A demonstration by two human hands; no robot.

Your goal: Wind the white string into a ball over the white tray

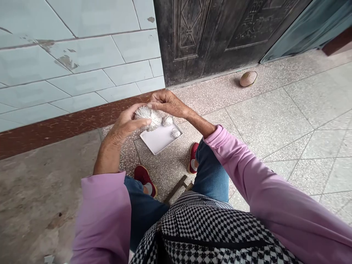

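One white, finely pleated ball point(149, 117), pinched between left hand point(124, 126) and right hand point(165, 103).

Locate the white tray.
Head view: the white tray lies on the floor left of centre, below the left hand and right hand holding a paper bundle, beyond the red shoes.

You have three paper pieces point(150, 116), two at the far edge of one tray point(156, 141), one ball point(248, 79), two shoes point(143, 176).

White bundle point(150, 115) part-hidden by left hand point(124, 126), right hand point(165, 103); bits point(175, 133) on tray point(157, 141) too small to ID.
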